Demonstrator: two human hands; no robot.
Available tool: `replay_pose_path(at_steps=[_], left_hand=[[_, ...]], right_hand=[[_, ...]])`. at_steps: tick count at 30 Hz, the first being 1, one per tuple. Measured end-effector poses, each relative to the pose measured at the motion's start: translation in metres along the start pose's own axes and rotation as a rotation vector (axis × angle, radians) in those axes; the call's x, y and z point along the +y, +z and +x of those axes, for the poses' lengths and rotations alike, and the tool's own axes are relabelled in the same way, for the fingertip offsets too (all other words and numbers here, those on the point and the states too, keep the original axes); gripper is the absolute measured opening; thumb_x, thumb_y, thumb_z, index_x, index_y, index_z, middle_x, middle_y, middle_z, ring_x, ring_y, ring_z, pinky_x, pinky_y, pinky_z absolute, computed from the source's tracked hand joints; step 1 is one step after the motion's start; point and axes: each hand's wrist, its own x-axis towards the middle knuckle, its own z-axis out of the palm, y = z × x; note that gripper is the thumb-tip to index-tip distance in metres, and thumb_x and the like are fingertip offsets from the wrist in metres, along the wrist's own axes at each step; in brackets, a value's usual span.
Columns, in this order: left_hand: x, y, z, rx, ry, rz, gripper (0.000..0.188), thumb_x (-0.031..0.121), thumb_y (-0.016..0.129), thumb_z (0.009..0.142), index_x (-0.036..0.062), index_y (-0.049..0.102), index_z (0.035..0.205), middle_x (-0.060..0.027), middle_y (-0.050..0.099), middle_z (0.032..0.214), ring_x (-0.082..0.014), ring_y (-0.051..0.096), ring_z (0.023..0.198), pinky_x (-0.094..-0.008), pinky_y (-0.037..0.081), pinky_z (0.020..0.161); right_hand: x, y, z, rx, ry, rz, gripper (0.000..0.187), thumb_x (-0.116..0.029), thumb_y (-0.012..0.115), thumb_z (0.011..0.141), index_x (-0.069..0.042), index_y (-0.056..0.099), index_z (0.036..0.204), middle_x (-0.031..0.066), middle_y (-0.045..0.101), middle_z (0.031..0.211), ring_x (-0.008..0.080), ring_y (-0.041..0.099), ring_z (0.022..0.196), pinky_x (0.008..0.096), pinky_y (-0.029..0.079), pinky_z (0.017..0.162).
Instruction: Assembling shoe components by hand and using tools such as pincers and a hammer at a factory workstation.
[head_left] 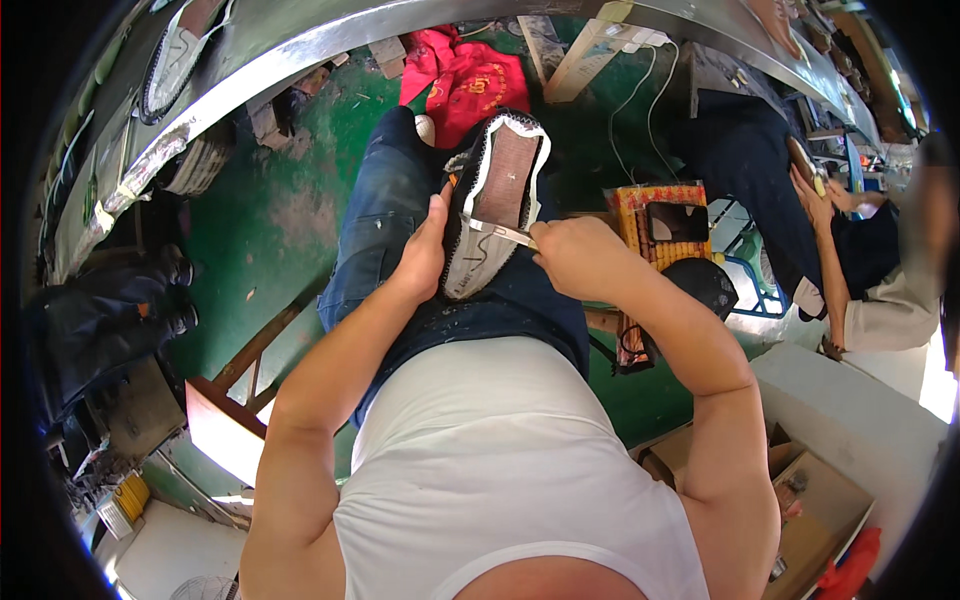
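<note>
Over my lap an unfinished shoe (478, 265) lies bottom up, with a brown inner sole, a grey front part and a white edge folded round its rim. My left hand (428, 250) is closed on the shoe's left side, its fingers partly hidden behind it. In my right hand (583, 256) is a slim silver metal tool (497, 231), reaching across the middle of the shoe's bottom and seeming to touch it. Whether the tool is a knife or another kind, I cannot tell.
A metal-edged workbench (300, 55) curves across the far side, with another shoe (180, 62) at its left. Red cloth (470, 85) lies on the green floor. To the right are a black phone (677, 222) on a beaded seat and a co-worker's hands (815, 200) holding a shoe.
</note>
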Motion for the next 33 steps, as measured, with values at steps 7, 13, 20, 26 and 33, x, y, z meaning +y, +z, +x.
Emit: replay_pose_path(at_steps=[7,13,20,26,33], left_hand=[[-0.021,-0.006,0.027,0.400,0.252,0.768,0.053,0.040,0.030,0.106,0.0047,0.051,0.139,-0.0242,0.062,0.126,-0.0402,0.055,0.123,-0.0398,0.043,0.103],[-0.021,-0.012,0.022,0.311,0.430,0.920,0.048,0.030,0.037,0.104,0.0046,0.046,0.143,-0.0246,0.053,0.138,-0.0385,0.049,0.130,-0.0418,0.042,0.105],[-0.017,-0.015,0.023,0.110,0.682,1.233,0.049,0.026,0.048,0.100,0.0161,0.042,0.148,-0.0230,0.034,0.153,-0.0421,0.042,0.135,-0.0438,0.044,0.104],[0.003,-0.011,0.021,-0.034,0.597,1.489,0.055,0.027,0.051,0.098,0.0252,0.036,0.151,-0.0250,0.021,0.157,-0.0462,0.045,0.131,-0.0447,0.050,0.097],[0.026,0.009,0.011,-0.144,0.402,1.688,0.061,0.033,0.055,0.096,0.0258,0.032,0.152,-0.0297,0.018,0.156,-0.0476,0.041,0.134,-0.0468,0.047,0.100]], right_hand=[[-0.022,0.061,0.004,0.276,0.106,0.440,0.020,-0.018,0.061,0.090,0.000,0.055,0.092,0.0252,0.064,0.084,0.0434,0.064,0.080,0.0510,0.051,0.073],[-0.001,0.037,-0.008,0.326,0.087,0.339,0.025,-0.014,0.060,0.090,0.004,0.052,0.104,0.0217,0.061,0.100,0.0427,0.060,0.098,0.0500,0.051,0.079],[0.014,0.053,-0.004,0.375,0.253,0.300,0.023,-0.017,0.059,0.091,0.000,0.054,0.106,0.0215,0.063,0.095,0.0421,0.062,0.092,0.0495,0.051,0.078],[0.041,0.012,-0.006,-0.062,0.216,0.624,0.026,-0.022,0.059,0.093,0.000,0.057,0.106,0.0240,0.064,0.093,0.0450,0.061,0.091,0.0508,0.048,0.077],[0.040,0.025,0.038,0.280,0.259,0.418,0.038,-0.035,0.051,0.100,0.003,0.054,0.095,0.0269,0.064,0.081,0.0468,0.062,0.083,0.0508,0.049,0.075]])
